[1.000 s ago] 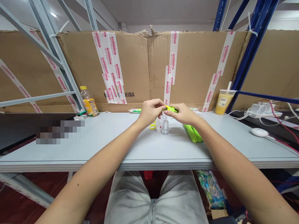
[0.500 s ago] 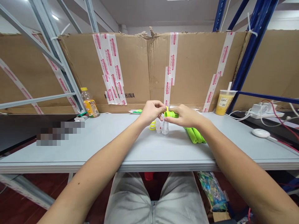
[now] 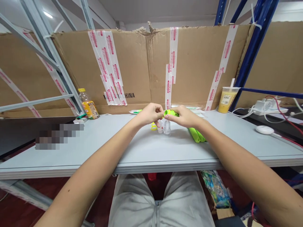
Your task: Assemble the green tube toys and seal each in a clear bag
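Both my hands meet above the middle of the grey table (image 3: 142, 151). My right hand (image 3: 186, 116) is closed around a lime-green tube (image 3: 169, 113) held lying sideways. My left hand (image 3: 149, 114) pinches at the tube's left end; what its fingertips hold is too small to make out. Just below the hands stand two small clear bottles (image 3: 167, 127) and a smaller white-capped one (image 3: 160, 126). A yellow ring-shaped piece (image 3: 154, 126) lies left of them. Several more green tubes (image 3: 196, 135) lie on the table under my right wrist.
A cardboard wall (image 3: 142, 63) with taped strips backs the table. An orange drink bottle (image 3: 88, 104) stands at the back left, a lidded cup of yellow drink (image 3: 227, 99) at the back right. A white mouse (image 3: 264, 129), a power strip (image 3: 267, 107) and cables lie at the right.
The hands have stayed together at the green tube, its end shifting slightly between the fingers. The camera tilted a little, so the scene sits slightly lower-left.
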`<state>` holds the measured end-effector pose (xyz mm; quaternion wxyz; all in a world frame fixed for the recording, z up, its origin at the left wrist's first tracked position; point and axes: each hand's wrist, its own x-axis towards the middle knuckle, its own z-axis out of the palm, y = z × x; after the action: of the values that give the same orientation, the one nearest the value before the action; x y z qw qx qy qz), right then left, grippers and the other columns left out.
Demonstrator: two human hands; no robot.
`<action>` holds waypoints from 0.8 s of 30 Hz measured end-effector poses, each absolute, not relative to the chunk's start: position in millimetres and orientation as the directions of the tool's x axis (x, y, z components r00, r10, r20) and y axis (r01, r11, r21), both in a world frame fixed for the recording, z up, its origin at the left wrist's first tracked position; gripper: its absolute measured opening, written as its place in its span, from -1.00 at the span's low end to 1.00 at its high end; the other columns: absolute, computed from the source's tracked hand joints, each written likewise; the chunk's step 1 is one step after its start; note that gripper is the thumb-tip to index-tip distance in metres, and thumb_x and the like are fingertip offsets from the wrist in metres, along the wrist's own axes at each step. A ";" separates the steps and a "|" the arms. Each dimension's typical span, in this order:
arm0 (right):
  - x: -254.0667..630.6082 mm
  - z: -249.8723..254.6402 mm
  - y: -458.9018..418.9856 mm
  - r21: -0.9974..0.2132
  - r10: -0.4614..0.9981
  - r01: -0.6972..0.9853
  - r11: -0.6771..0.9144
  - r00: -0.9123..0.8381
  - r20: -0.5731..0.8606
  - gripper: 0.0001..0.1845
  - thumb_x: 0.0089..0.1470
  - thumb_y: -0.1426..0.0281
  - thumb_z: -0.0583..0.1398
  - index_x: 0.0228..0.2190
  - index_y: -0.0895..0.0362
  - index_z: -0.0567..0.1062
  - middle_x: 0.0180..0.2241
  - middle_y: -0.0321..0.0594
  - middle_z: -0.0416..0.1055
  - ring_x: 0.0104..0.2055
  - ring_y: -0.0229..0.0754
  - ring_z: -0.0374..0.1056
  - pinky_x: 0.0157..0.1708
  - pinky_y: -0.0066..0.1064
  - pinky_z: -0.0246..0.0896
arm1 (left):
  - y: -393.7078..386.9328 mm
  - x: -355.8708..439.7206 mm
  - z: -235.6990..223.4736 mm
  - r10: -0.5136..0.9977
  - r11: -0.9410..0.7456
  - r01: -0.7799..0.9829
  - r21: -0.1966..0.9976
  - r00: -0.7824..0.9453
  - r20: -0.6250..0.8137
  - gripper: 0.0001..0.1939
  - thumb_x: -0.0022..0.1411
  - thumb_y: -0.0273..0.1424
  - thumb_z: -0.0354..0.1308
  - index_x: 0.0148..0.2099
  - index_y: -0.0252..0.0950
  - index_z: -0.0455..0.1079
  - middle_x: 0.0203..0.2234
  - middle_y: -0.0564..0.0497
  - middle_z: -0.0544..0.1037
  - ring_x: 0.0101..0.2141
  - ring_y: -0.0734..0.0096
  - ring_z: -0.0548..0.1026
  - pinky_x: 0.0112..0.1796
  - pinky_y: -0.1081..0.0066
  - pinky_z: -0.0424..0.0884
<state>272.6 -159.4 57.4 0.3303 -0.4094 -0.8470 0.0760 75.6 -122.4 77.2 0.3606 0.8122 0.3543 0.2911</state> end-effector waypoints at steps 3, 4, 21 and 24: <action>271.2 54.2 -152.4 -0.585 0.778 0.513 0.629 -0.409 0.478 -0.41 0.16 -0.13 0.09 -0.52 0.15 0.35 -0.61 -0.38 0.10 -0.55 -0.34 -0.01 -0.53 -0.43 -0.14 | -129.4 72.8 86.6 0.761 -0.444 0.408 0.797 0.642 0.096 -0.77 0.15 -0.43 0.28 -0.44 -0.33 0.27 -0.58 0.12 0.38 -0.65 0.57 0.45 -0.59 0.48 0.48; 271.1 54.3 -151.8 -0.642 0.792 0.465 0.610 -0.396 0.465 -0.40 0.16 -0.14 0.09 -0.51 0.15 0.35 -0.62 -0.39 0.08 -0.57 -0.35 -0.02 -0.55 -0.43 -0.15 | -131.9 72.8 90.0 0.745 -0.442 0.404 0.801 0.663 0.077 -0.78 0.14 -0.43 0.29 -0.43 -0.33 0.28 -0.58 0.13 0.35 -0.64 0.59 0.43 -0.58 0.47 0.49; 276.6 64.8 -162.9 -0.867 0.806 0.319 0.383 -0.573 0.146 -0.36 0.13 -0.21 0.05 -0.43 0.14 0.36 -0.52 -0.32 0.16 -0.56 -0.35 0.09 -0.62 -0.49 0.03 | -141.2 80.5 100.7 0.633 -0.724 0.319 0.612 0.660 0.405 -0.66 -0.11 -0.43 0.39 -0.31 -0.30 0.31 -0.41 0.07 0.48 -0.45 0.54 0.38 -0.47 0.49 0.24; 283.5 69.1 -164.8 -0.833 0.757 0.365 0.416 -0.647 0.094 -0.47 0.19 -0.09 0.11 -0.40 0.15 0.36 -0.49 -0.30 0.20 -0.49 -0.32 0.14 -0.53 -0.47 0.14 | -146.3 79.2 105.1 0.650 -0.682 0.351 0.641 0.692 0.313 -0.73 -0.14 -0.48 0.35 -0.39 -0.31 0.32 -0.49 0.10 0.45 -0.50 0.56 0.36 -0.49 0.49 0.20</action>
<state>283.5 -164.8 69.1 0.2362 -0.3473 -0.8075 0.4141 79.2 -146.3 105.1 0.2782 0.8768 0.2856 0.2689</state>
